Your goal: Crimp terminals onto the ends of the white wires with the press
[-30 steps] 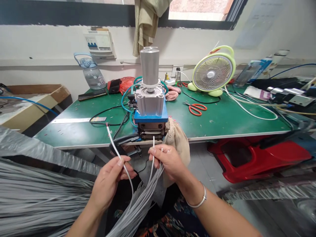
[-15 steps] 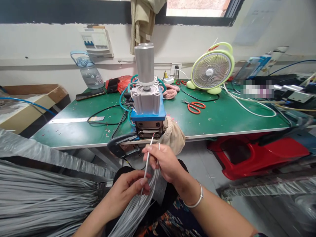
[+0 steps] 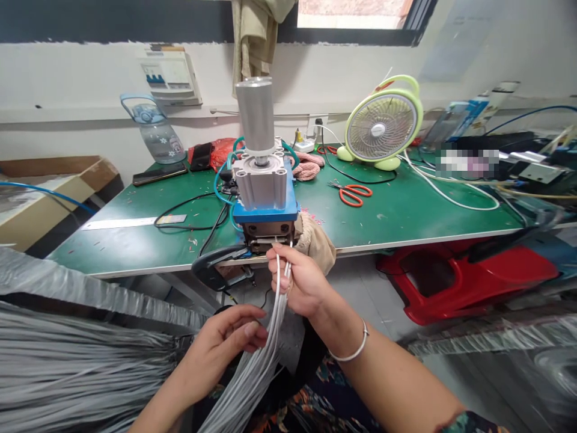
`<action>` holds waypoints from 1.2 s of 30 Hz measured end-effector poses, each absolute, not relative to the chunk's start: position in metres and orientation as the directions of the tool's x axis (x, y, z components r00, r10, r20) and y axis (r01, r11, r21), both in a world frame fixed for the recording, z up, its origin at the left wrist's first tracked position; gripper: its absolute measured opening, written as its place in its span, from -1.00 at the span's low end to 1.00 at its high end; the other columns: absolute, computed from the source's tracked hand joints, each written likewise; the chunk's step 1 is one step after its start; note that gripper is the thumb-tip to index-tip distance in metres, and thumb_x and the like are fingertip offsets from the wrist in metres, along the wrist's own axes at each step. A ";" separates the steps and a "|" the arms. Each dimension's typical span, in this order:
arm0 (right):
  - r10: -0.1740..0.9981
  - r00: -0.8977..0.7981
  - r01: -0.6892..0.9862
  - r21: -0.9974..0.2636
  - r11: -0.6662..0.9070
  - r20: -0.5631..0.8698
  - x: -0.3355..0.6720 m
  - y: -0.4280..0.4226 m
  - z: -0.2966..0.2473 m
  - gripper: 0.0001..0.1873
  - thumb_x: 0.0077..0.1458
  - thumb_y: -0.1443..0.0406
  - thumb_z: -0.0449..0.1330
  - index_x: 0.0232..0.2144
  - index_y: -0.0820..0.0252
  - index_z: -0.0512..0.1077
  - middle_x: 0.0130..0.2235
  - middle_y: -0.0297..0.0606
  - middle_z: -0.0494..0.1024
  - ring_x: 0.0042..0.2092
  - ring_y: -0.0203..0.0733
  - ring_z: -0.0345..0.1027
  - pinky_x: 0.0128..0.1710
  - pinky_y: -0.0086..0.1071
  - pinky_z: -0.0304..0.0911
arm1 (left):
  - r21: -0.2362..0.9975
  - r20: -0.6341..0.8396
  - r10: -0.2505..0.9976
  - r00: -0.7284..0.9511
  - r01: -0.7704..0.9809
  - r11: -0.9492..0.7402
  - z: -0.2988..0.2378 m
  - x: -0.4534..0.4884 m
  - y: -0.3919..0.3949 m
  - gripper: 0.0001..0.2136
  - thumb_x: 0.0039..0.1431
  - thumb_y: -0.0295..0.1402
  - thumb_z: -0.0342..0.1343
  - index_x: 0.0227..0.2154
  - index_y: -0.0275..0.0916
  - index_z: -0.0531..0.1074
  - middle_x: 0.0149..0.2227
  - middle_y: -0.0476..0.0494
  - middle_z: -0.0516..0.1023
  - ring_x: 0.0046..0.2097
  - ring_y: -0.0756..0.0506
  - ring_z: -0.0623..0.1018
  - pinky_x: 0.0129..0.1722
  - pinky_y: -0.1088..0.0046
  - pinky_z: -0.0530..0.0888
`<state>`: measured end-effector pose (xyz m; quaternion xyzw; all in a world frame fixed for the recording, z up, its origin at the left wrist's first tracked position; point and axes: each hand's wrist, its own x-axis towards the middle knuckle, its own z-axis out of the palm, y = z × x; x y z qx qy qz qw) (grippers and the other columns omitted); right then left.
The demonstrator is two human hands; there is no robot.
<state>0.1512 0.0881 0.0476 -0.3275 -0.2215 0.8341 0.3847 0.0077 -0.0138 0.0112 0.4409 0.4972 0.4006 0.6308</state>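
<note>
My right hand [image 3: 301, 281] is closed on white wires [image 3: 276, 304] and holds their tips up at the front slot of the blue and silver pneumatic press [image 3: 265, 198] at the table's front edge. My left hand [image 3: 225, 346] sits lower, fingers pinched on the same wire bundle [image 3: 246, 385], which runs down across my lap. A cloth bag [image 3: 318, 240] hangs from the press just behind my right hand.
A large sheaf of grey wires [image 3: 81, 367] lies at the left. On the green table [image 3: 396, 216] are orange scissors [image 3: 354, 193], a green fan [image 3: 383, 127], a steel ruler [image 3: 130, 222], a phone [image 3: 158, 174] and a water jug [image 3: 155, 129]. A red stool [image 3: 469, 279] stands at the right.
My left hand dropped the single raised wire and came down to the bundle. My right hand rose and brought the wire tips up to the press's slot.
</note>
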 end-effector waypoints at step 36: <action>0.779 -0.626 0.146 -0.986 0.076 -0.032 0.151 0.047 -0.013 -0.85 0.00 0.39 0.05 -0.54 0.25 0.38 -0.57 -0.40 0.33 -0.49 -0.36 0.16 -0.49 -0.50 0.08 | 0.977 -0.196 0.978 -0.069 0.077 0.201 -0.013 0.014 -0.002 -0.78 -0.07 -0.25 0.19 -0.38 -0.29 0.51 -0.57 -0.02 0.43 -0.54 0.04 0.32 -0.54 0.53 0.28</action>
